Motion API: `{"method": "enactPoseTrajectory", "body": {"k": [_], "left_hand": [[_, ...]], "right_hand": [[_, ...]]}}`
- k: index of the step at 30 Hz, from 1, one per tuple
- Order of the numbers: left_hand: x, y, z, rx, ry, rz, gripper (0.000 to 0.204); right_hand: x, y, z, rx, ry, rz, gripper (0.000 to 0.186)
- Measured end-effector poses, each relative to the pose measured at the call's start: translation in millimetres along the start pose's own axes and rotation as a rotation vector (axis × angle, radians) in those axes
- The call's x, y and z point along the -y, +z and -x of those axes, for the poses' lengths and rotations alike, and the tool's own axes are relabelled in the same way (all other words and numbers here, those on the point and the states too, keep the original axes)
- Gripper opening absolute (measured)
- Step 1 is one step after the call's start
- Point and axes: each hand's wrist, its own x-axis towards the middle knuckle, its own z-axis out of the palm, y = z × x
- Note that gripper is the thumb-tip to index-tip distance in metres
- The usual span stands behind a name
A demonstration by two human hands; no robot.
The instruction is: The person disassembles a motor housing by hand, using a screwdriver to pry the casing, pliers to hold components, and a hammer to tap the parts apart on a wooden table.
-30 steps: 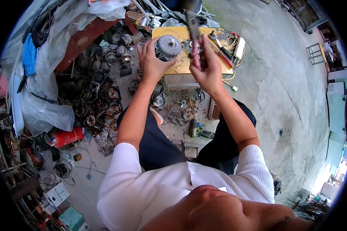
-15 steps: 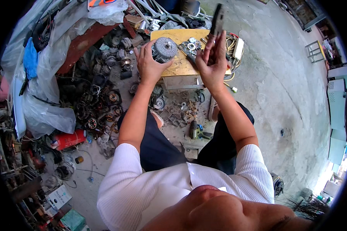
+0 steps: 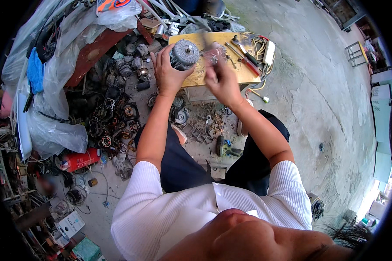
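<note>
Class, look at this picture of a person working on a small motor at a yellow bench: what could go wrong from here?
1. The left hand grips the round grey metal motor right beside where the blurred right hand comes down; fingers could be struck.
2. The motor sits near the edge of the small yellow wooden bench and might slip off.
3. Loose tools on the bench may be knocked off.

Dull grey metal on the round motor (image 3: 185, 54), ribbed and rough. Yellow wood on the desk (image 3: 244, 71), worn and stained. Shiny metal on the tools (image 3: 244, 51). Thin, see-through, crinkly plastic on the bags (image 3: 56, 130). Glossy red paint on the can (image 3: 80, 159). Rough grey concrete on the floor (image 3: 318, 108).
</note>
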Motion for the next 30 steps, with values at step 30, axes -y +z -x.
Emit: {"method": "enactPoseTrajectory", "body": {"k": [30], "left_hand": [[1.0,-8.2,-1.7,0.013,0.057,0.003,0.084]], "right_hand": [[19.0,-18.5,-13.7,-0.193,-0.006,-0.075,0.093]]}}
